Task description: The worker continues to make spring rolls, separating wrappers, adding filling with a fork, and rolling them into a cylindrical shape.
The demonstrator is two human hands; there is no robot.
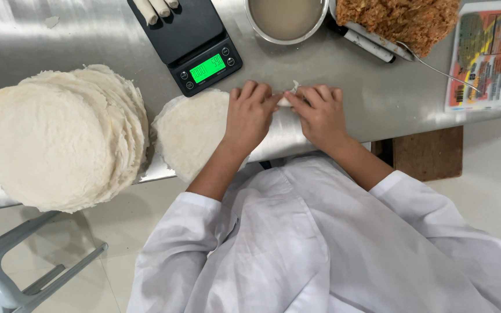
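While both hands meet at the middle of the steel desk [88, 40], the left hand [249, 113] and the right hand [320, 113] curl their fingers [247, 91] narrowly around a small pale roll of wrapper [286, 99], pinched between the fingertips of both. That roll lies on the desk just beyond a round wrapper sheet [189, 130], which the left wrist partly covers. A tall stack of round white wrappers [59, 136] sits well to the left, overhanging the desk's near edge. Behind the hands stands a black digital scale [189, 40] with a green lit display; three finished rolls [156, 8] rest on its platform, cut off by the top edge. A metal bowl of cloudy liquid [286, 18] stands right of the scale, and next to it a heap of brown shredded filling [398, 20] with a spoon handle [433, 65] sticking out. A white marker [369, 46] lies below the filling. At the far right lies a rectangular printed sheet [482, 55], colourful, orange and green, its print too small to read. A grey stool [13, 278] shows below the desk.
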